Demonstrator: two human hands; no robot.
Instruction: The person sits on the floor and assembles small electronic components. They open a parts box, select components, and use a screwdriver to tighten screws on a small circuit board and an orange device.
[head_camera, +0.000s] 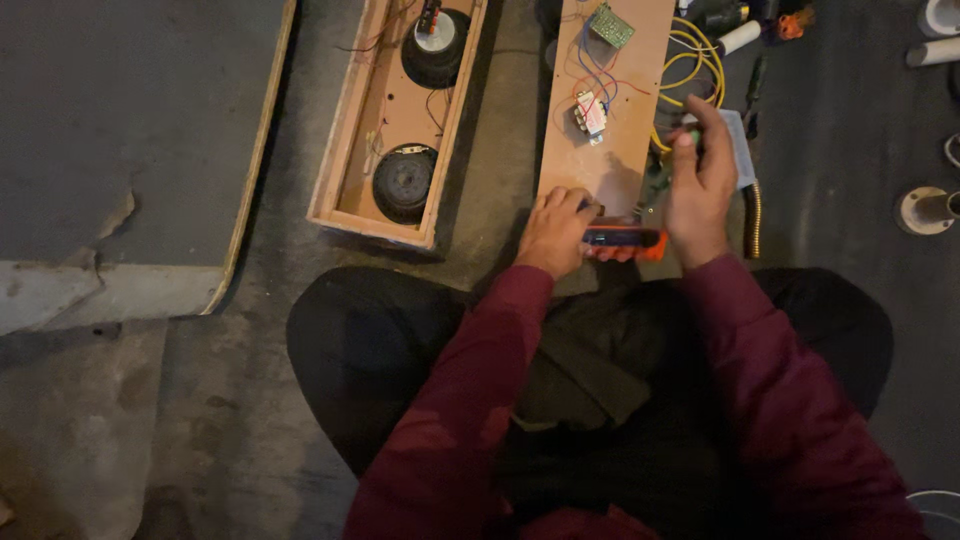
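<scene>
At centre frame, my left hand (553, 232) grips an orange tool (625, 239); my right hand (700, 185) pinches a small green part (692, 140) above the wooden panel (600, 100).

The scene is seen from one head-worn camera, aimed steeply down at the floor (180, 420) from close above; the lap and both sleeves are taken in at the lower edge.
</scene>
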